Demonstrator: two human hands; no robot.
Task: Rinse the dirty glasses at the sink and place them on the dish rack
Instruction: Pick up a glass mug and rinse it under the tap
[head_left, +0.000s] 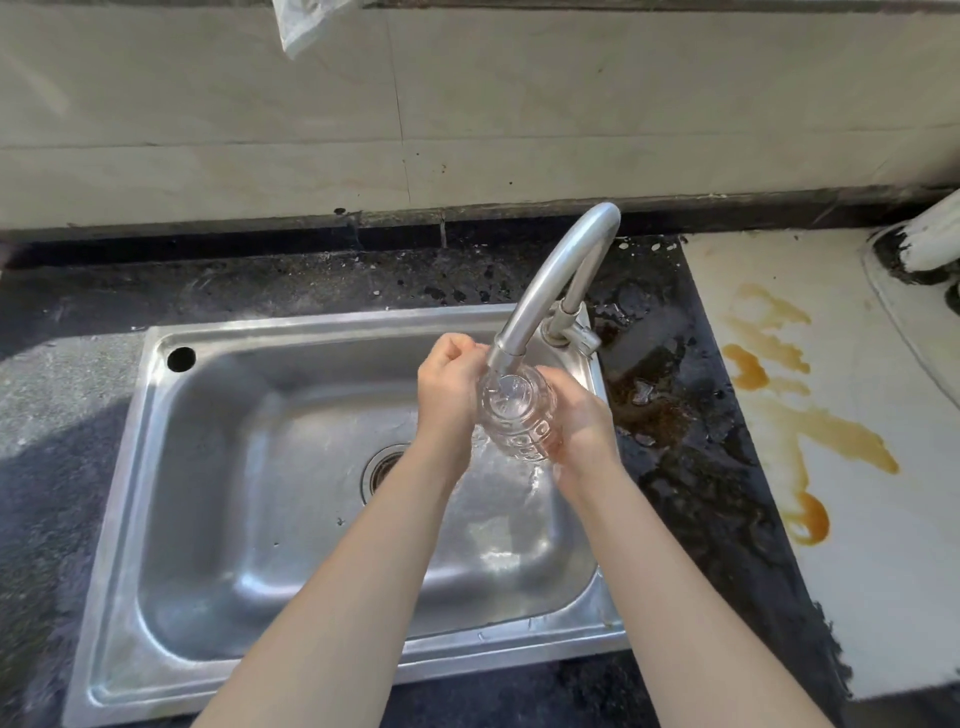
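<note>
I am at the rinsing step — my right hand (582, 415) grips the glass (519, 415) from the side, under the faucet (550, 275), over the sink (208, 467). My left hand (449, 389) is curled at its rim. Water runs inside. Next I must pour it out and find the dish rack — it is not visible here.

Clear patterned glass (519, 415), tilted mouth-up under running faucet (550, 280), over sink (208, 467)
</note>
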